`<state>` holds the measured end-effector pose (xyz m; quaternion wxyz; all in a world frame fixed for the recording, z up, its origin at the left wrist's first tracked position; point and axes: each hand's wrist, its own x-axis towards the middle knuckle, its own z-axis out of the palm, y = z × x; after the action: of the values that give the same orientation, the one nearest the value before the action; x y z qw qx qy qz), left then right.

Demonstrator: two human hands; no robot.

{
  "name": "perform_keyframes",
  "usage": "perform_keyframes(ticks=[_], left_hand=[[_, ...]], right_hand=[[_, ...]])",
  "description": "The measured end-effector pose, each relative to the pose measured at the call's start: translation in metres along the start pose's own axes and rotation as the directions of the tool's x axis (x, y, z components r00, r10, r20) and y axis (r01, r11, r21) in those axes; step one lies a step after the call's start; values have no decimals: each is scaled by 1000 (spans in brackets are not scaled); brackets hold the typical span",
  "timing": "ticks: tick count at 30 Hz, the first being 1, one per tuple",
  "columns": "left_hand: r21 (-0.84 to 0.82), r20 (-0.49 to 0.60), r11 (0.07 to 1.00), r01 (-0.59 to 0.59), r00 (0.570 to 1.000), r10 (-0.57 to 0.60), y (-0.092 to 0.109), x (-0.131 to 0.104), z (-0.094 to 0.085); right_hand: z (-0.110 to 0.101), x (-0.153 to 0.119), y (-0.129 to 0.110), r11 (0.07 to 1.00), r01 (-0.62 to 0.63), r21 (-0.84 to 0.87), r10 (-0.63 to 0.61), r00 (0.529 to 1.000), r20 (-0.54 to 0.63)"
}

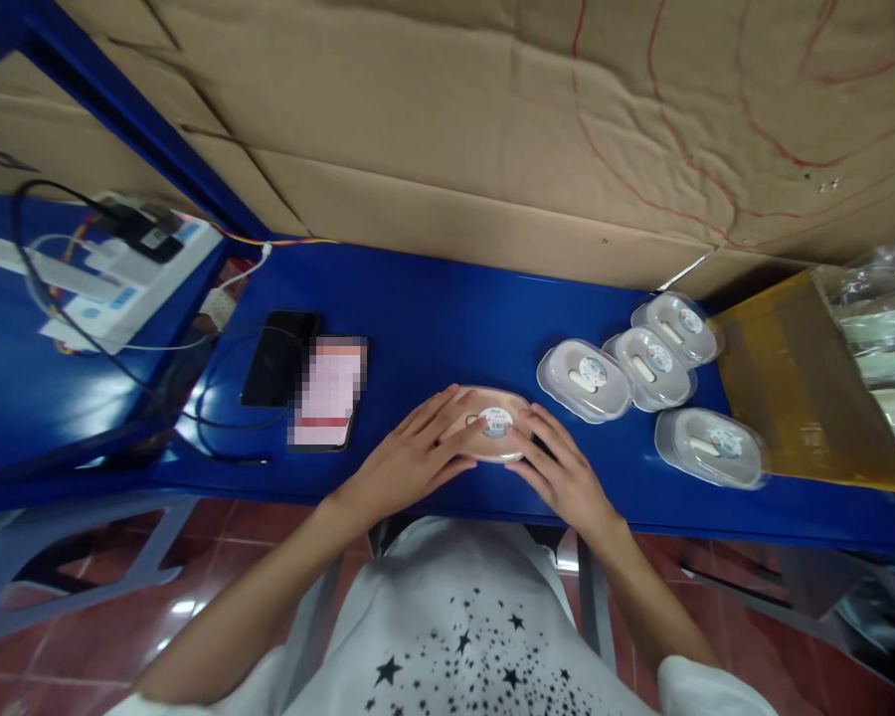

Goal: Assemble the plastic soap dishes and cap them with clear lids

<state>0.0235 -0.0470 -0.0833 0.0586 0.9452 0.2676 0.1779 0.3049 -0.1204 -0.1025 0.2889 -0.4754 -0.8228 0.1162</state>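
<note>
One peach box (pixel 496 420) is on or just above the table (pixel 433 298), ends clasped by left hand (pixel 412 449) and right hand (pixel 568 472), fingers spread; uneven pressure might tilt it, a rightward slip nudge the clear boxes (pixel 589 383).

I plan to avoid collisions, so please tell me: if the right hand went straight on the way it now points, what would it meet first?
The right hand would first meet the oval container, at its fingertips. The left hand seems next, though depth is unclear.
</note>
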Motion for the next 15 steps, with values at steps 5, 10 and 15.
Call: perform_keyframes(ticks=[5,10,15], left_hand=[[-48,-15,999,12,1000,-13,-1,-2,2],[-103,-31,994,27,999,-31,-6,-2,7],[19,-41,999,26,999,-25,-5,-2,7]], right_hand=[[-4,2,-1,1000,-6,-7,6,1000,9],[-9,11,-1,993,25,-119,-16,997,72],[-2,15,-1,983,29,-183,-14,996,83]])
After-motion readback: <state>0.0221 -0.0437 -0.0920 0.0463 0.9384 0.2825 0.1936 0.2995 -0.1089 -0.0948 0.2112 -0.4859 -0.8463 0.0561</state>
